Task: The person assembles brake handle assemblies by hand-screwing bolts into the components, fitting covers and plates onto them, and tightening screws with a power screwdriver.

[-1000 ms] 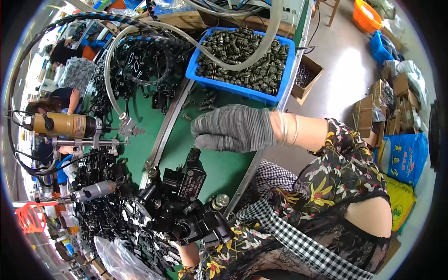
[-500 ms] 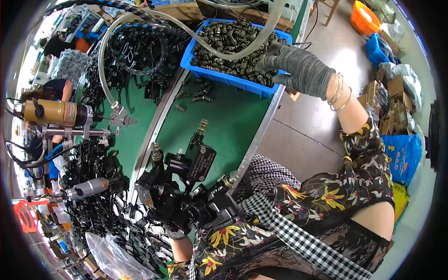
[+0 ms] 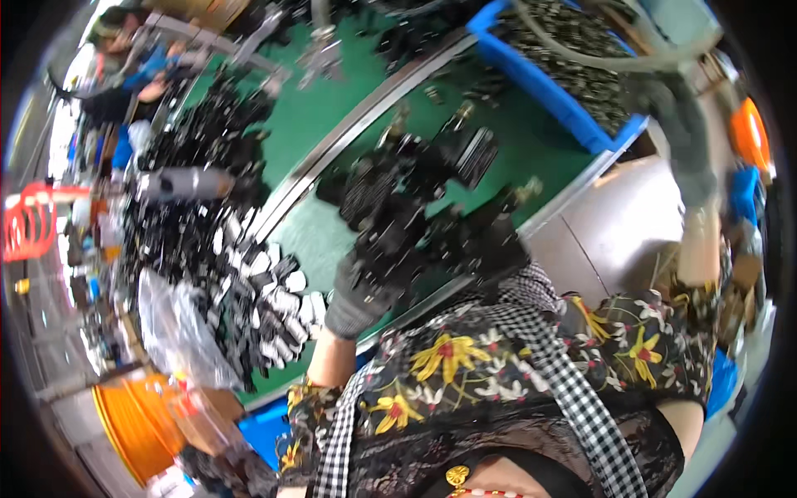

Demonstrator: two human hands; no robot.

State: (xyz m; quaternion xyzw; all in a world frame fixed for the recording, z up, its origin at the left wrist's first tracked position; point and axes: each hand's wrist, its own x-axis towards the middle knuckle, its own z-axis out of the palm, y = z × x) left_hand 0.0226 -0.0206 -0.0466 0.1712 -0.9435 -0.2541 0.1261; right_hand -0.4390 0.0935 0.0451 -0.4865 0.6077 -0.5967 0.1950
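My left hand, in a grey knitted glove, is closed round a cluster of black brake master cylinders. Their box-shaped bodies point several ways, and brass-coloured threaded fittings stick out at their ends. The cluster is above the green bench top. On the far right, my gloved right hand is by the right end of a blue bin filled with small dark metal fittings. Motion smears its fingers, so I cannot see whether it holds anything. A clear hose crosses over the bin.
A metal rail divides the bench. Beyond it lie heaped black parts, pale-faced pieces and a clear plastic bag. A grey cylindrical tool hangs above. An orange spool is at lower left; another person is at upper left.
The whole view has turned and shifted, with the bin now at upper right. My left glove shows more fully under the cluster it still holds. My right hand stays near the bin, now blurred.
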